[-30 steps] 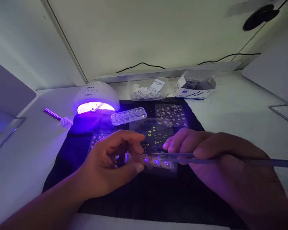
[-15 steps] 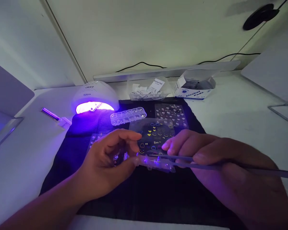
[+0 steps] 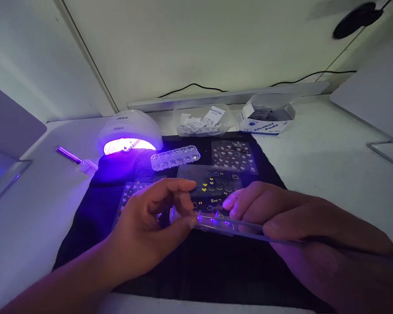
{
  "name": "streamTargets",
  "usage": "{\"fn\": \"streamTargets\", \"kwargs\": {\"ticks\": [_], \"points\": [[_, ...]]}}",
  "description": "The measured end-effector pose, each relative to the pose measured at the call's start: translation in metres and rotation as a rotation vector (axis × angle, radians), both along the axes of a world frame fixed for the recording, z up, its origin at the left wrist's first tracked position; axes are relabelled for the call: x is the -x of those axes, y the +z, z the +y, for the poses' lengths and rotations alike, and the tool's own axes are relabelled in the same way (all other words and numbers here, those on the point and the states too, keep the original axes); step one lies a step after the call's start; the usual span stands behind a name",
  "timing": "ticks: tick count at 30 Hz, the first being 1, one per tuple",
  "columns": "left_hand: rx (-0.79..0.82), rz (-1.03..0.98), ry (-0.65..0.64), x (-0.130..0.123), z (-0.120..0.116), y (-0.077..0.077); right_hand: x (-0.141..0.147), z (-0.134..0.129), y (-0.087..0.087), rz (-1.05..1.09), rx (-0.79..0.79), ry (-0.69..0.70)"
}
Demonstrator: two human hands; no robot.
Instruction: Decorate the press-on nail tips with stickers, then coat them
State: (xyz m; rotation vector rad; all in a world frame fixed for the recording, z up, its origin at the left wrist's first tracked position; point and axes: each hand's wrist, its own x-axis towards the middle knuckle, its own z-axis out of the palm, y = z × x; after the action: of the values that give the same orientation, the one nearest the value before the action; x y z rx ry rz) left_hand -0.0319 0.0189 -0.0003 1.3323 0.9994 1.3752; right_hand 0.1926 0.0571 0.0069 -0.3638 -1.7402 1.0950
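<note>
My left hand [image 3: 153, 222] is closed, thumb and fingers pinching the left part of a narrow clear strip [image 3: 216, 223] that carries small shiny pieces glowing purple; they look like nail tips, but detail is poor. Between the thumb and fingers of my right hand [image 3: 301, 222] lies a pair of long metal tweezers [image 3: 258, 232]. Its prongs point left along the strip, and the tips end near my left thumb, too blurred to show what they touch. Just behind both hands, a clear sticker sheet [image 3: 216, 187] with yellow hearts and smiles rests on the black cloth [image 3: 199, 270].
A lit white nail lamp [image 3: 131, 128] stands at back left, beside a brush-like tool [image 3: 77, 161]. Behind the hands lie a clear compartment case [image 3: 175, 158] and another sticker sheet [image 3: 234, 156]. Farther back are a tub of alcohol pads [image 3: 203, 122] and an open box [image 3: 265, 117].
The tweezers' tips have moved left toward my left thumb, and their prongs look closer together. My left hand has shifted slightly right along with the strip.
</note>
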Motion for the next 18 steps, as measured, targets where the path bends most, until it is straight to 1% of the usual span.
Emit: {"fn": "streamTargets", "kwargs": {"ticks": [3, 8, 13, 18], "points": [[-0.024, 0.079, 0.047, -0.0004, -0.0009, 0.0011, 0.0000, -0.0004, 0.0016, -0.035, 0.012, -0.018], [-0.113, 0.256, 0.117, -0.0003, 0.0000, -0.0008, -0.0001, 0.0004, 0.0012, -0.005, -0.001, 0.007], [-0.170, 0.322, 0.122, -0.0004, 0.0005, -0.0017, 0.0010, -0.0002, 0.0003, 0.012, 0.069, 0.010], [-0.226, 0.337, 0.090, 0.0008, -0.0008, -0.0040, 0.0022, 0.0007, -0.0010, 0.035, 0.048, -0.012]]}}
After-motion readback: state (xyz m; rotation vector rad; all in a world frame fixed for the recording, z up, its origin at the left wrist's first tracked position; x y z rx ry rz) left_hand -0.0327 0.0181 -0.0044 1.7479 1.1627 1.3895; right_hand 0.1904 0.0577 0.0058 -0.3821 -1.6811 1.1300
